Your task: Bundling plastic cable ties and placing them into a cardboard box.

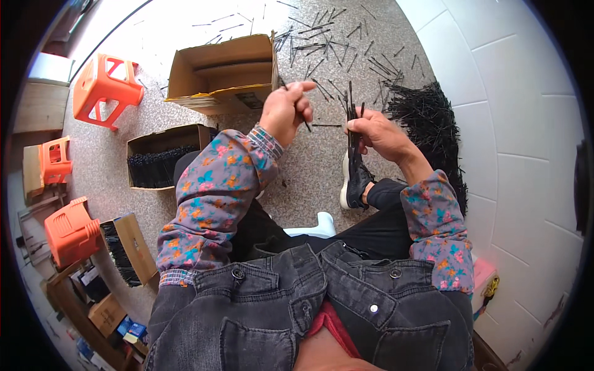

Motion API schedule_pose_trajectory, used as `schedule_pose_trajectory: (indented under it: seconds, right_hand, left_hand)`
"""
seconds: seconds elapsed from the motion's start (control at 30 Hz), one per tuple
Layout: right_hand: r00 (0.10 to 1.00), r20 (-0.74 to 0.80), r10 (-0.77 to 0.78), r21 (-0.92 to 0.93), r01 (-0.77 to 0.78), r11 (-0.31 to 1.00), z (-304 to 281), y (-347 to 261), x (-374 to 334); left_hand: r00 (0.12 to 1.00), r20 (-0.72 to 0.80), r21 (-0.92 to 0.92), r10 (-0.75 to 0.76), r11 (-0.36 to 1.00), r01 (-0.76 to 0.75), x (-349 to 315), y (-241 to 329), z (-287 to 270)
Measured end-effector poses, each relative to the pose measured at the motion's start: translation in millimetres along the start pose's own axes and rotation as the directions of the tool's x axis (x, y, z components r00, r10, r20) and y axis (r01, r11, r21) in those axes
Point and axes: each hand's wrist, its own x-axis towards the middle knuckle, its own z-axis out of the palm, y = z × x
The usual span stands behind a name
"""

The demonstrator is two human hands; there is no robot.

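Note:
My left hand (283,112) is raised in front of the large cardboard box, its fingers curled around a thin black stick (308,126). To its right, my right hand (382,136) grips an upright bundle of similar thin black sticks (354,153) between thumb and fingers. The bundle's upper ends poke above the fingers, and its lower part hangs over my black shoe (357,185). What the sticks are exactly is too small to tell. A dense heap of black sticks (427,120) lies right of my right hand, against the white wall.
Loose sticks (328,49) are scattered over the speckled floor ahead. The open large cardboard box (185,77) stands ahead on the left. A smaller box (129,150) and a tilted one (137,247) hold black sticks. Orange-red stools (93,93) line the left side.

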Motion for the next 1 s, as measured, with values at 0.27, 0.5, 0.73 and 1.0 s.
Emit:
schedule_pose_trajectory:
  seconds: [0.27,0.5,0.73,1.0]
  right_hand:
    - [0.995,0.092,-0.023,-0.084,0.031,0.996,3.9,6.4,11.4]
    - [0.994,0.113,0.014,-0.060,-0.007,0.998,4.1,6.8,19.9]
    - [0.991,0.119,0.058,0.029,-0.062,0.998,11.1,0.8,20.6]
    - [0.995,0.083,0.064,0.095,-0.072,0.993,6.7,5.6,22.6]
  left_hand:
    - [0.979,-0.087,0.137,-0.182,0.972,0.193,-8.8,-21.2,33.9]
    - [0.987,-0.100,0.016,-0.128,0.991,0.130,-0.8,-26.9,18.8]
    - [0.983,-0.182,-0.057,-0.010,0.998,-0.001,0.0,-19.1,16.9]
    - [0.986,-0.166,-0.111,0.006,0.994,-0.024,-4.2,-7.4,5.4]
